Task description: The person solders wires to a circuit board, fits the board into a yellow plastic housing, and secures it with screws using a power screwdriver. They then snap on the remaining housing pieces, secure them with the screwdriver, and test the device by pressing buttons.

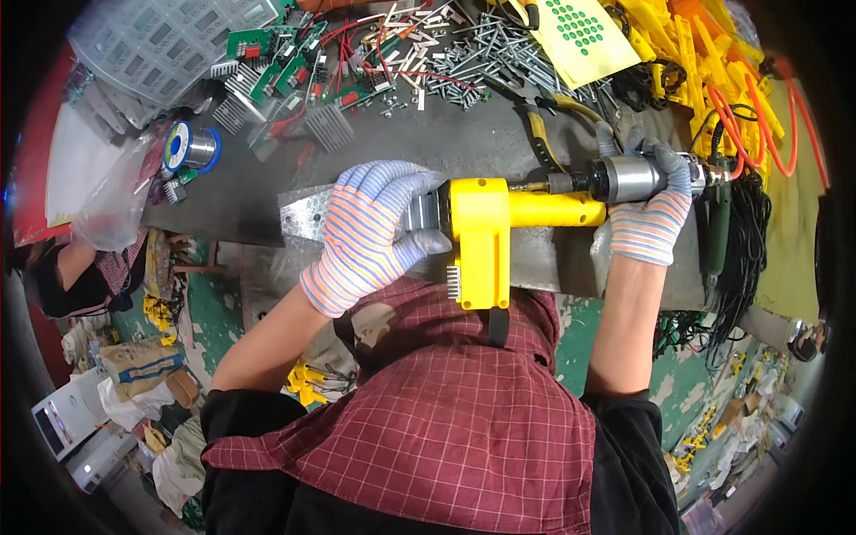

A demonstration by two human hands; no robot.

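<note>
My left hand (pixel 370 232), in a striped knit glove, is closed around the dark metal end of a yellow plastic tool housing (pixel 481 241). The housing has a handle pointing right and a box-like part hanging toward me, with a small metal heat sink at its side. My right hand (pixel 655 214), gloved alike, grips a silver air screwdriver (pixel 624 178) from the right. Its bit points left along the handle and reaches the housing's upper part; whether it sits in a screw cannot be made out.
Circuit boards with heat sinks (pixel 276 80), a screw pile (pixel 504 58) and yellow-handled pliers (pixel 538 138) lie along the far side. A solder spool (pixel 192 148) stands left. Yellow plastic parts (pixel 673 45), a red coiled hose (pixel 785 134) and black cables (pixel 744 241) crowd the right. Another person's arm (pixel 76 261) shows at far left.
</note>
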